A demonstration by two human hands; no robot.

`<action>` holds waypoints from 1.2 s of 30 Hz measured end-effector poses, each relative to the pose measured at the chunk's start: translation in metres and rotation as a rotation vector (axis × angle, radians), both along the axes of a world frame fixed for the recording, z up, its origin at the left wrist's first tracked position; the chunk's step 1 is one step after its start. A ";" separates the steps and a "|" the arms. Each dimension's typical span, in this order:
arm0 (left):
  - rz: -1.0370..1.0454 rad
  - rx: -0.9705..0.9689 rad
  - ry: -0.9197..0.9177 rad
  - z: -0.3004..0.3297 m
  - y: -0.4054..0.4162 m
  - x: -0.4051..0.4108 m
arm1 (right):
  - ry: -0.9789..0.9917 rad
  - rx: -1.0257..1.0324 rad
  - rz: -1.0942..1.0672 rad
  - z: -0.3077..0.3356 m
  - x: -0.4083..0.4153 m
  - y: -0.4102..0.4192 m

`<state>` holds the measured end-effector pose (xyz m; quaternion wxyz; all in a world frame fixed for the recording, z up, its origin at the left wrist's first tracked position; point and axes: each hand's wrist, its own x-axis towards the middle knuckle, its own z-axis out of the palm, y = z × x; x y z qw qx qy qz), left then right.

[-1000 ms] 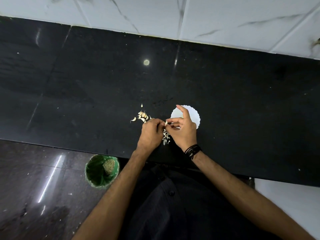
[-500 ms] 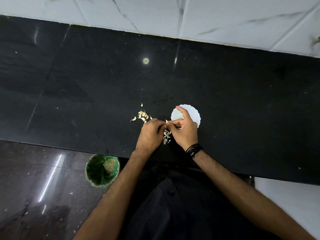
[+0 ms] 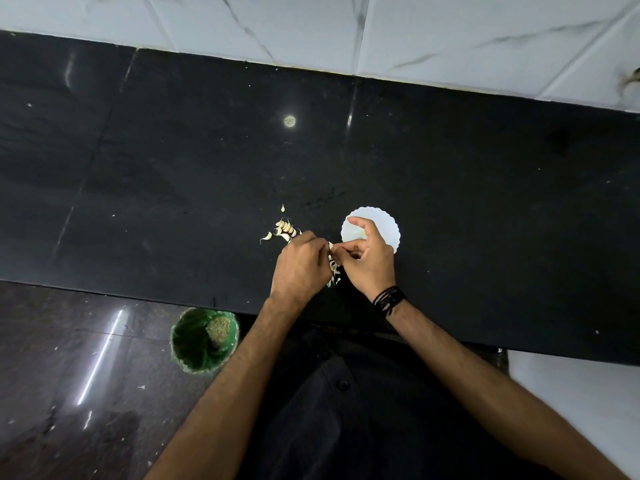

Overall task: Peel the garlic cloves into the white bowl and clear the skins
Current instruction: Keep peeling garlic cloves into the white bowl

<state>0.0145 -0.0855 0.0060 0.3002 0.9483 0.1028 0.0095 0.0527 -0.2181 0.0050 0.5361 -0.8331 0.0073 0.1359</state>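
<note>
fingers of left hand (image 3: pixel 300 268) and right hand (image 3: pixel 367 261) pinch one garlic clove (image 3: pixel 330 246) above skins (image 3: pixel 334 271), beside white bowl (image 3: pixel 389 225).

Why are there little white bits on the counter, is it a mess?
A bit, yes. Peeled skins lie loose on the black counter under the hands, not in the green bin on the floor. Small scraps dot the floor too. The unpeeled cloves wait in a heap.
</note>
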 end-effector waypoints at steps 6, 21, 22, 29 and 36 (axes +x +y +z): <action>0.036 -0.112 0.003 -0.003 0.000 -0.001 | 0.004 0.009 -0.007 -0.001 -0.001 -0.002; -0.043 -0.050 0.057 -0.001 -0.009 -0.002 | -0.139 -0.130 0.128 -0.002 -0.006 -0.004; -0.044 -0.039 0.063 0.000 -0.010 -0.001 | -0.142 -0.141 0.143 -0.001 -0.007 -0.004; 0.005 -0.034 0.133 0.004 -0.019 0.001 | -0.168 -0.228 0.263 0.007 -0.008 -0.005; 0.052 -0.100 0.140 0.000 -0.013 0.000 | -0.148 -0.190 0.304 0.005 -0.003 -0.009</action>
